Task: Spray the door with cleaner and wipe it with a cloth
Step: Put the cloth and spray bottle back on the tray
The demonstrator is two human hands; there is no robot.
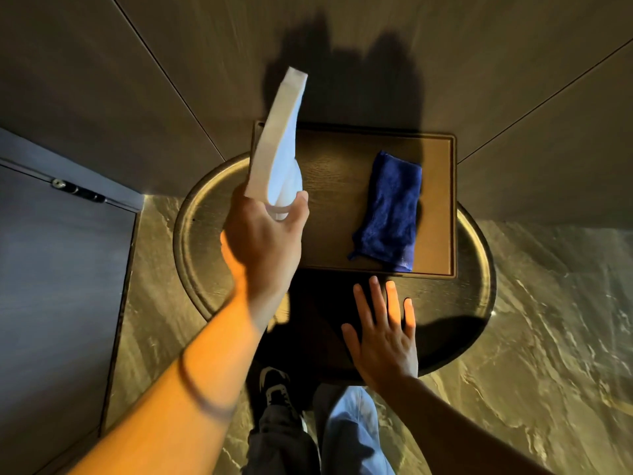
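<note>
My left hand [265, 236] grips a white spray bottle [279, 142] by its lower end and holds it tilted in the air over the left part of a brown tray [442, 207]. A folded blue cloth [390, 210] lies on the right side of that tray. My right hand [383, 334] hovers flat with fingers spread over the near part of the round table [191, 234], just in front of the tray and holding nothing. The grey door [58, 286] stands at the left, with a metal fitting [77, 192] at its top edge.
Brown wall panels [342, 46] rise behind the table. The floor [548, 337] is glossy marbled stone. My legs and a dark shoe [274, 385] show below the table's near edge.
</note>
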